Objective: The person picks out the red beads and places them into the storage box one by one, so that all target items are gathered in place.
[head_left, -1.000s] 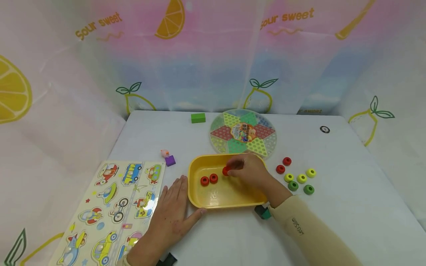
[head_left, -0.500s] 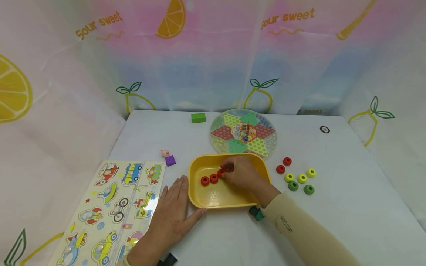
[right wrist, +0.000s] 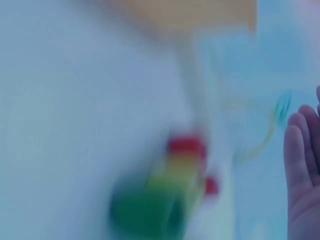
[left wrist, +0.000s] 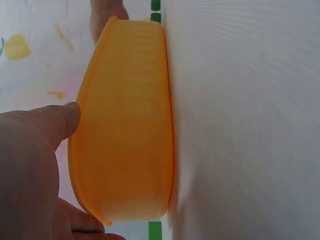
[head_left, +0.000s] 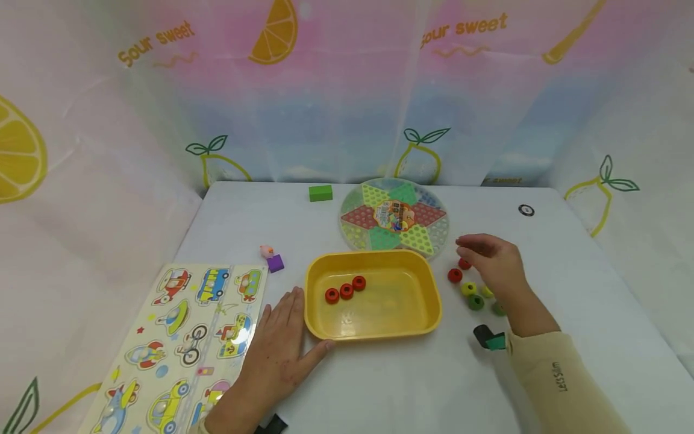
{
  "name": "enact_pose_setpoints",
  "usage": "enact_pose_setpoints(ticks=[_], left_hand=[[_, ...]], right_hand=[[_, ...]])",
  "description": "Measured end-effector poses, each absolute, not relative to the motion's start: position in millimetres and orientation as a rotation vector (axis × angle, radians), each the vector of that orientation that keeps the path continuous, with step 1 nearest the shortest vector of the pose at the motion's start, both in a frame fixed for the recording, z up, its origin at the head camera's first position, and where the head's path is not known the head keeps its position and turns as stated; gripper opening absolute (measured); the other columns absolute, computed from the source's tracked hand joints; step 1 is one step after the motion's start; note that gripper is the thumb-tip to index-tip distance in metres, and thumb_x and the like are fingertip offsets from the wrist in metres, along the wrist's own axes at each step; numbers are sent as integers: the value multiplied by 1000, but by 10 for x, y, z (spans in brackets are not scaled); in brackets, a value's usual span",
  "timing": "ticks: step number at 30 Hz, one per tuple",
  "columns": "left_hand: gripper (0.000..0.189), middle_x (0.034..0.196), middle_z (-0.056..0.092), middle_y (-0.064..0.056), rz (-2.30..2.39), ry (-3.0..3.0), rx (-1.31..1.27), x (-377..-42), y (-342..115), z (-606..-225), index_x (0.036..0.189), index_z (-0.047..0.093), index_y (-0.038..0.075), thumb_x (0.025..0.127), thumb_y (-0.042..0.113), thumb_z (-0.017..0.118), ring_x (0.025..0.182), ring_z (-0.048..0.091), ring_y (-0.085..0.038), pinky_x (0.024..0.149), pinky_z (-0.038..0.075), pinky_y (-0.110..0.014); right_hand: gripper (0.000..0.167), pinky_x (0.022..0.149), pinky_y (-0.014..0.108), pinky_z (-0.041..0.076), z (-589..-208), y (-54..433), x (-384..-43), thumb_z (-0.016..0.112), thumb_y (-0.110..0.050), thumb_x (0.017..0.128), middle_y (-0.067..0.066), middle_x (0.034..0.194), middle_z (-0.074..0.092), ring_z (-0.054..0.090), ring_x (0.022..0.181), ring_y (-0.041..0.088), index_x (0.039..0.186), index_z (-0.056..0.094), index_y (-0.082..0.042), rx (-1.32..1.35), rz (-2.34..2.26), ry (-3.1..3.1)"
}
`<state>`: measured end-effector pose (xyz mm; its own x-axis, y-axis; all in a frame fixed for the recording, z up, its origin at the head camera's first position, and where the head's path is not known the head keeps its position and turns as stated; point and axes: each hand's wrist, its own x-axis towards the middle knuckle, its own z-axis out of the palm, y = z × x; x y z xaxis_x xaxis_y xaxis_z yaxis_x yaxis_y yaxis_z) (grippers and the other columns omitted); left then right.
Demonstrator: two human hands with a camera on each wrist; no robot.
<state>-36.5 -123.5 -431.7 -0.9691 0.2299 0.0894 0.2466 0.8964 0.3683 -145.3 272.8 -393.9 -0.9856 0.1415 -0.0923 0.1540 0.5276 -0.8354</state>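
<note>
Three red beads [head_left: 346, 291] lie in a slanting row inside the yellow tray [head_left: 396, 304]. My left hand [head_left: 279, 346] lies flat at the tray's left end, thumb by the near corner. In the left wrist view its thumb touches the rim of the tray [left wrist: 125, 125]. My right hand [head_left: 496, 268] is raised over the loose beads right of the tray, fingers loosely bent, and I see nothing held. Beneath it are two red beads [head_left: 455, 275], yellow beads [head_left: 468, 289] and green beads [head_left: 475, 302], some partly covered. The right wrist view is blurred.
Behind the tray lies a round Chinese checkers board [head_left: 394, 214]. A green block [head_left: 320, 193] and a black-and-white disc [head_left: 526, 210] sit farther back. At left are a picture puzzle board [head_left: 179, 349], a purple block [head_left: 275, 263] and a small pink figure [head_left: 267, 251].
My right hand let go of the third red bead beside the other two in the tray and moved right, over the loose beads. The left hand has stayed put.
</note>
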Motion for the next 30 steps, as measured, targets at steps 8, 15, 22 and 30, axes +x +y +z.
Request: enact_pose_setpoints(ticks=[8,15,22,30], left_hand=[[107,170,33,-16,-621,-3025,-356,-357,-1256,-4336,166,24,2,93,69,64,158,32,-34,128,23,-61],[107,172,31,-14,-646,-3041,-340,-351,-1250,-4344,166,23,4,93,69,64,159,30,-34,129,21,-61],[105,171,33,-14,-639,-3025,-356,-378,-1240,-4340,166,25,4,92,69,64,158,32,-34,129,22,-61],[105,171,33,-14,-625,-3032,-356,-385,-1224,-4336,166,26,5,92,68,65,158,32,-34,129,23,-61]], right_hand=[[46,121,57,40,-4194,3162,-1561,66,-37,104,15,147,61,49,142,31,142,63,-11,380,-1422,2637],[46,120,56,42,-4281,3203,-1594,65,-35,104,16,148,60,52,140,34,143,62,-11,321,-1387,2606],[43,120,60,40,-4294,3228,-1600,66,-30,104,19,147,61,52,140,38,142,62,-10,280,-1309,2626],[45,117,59,44,-4314,3232,-1626,70,-31,102,20,144,63,55,135,39,140,63,-10,251,-1183,2652]])
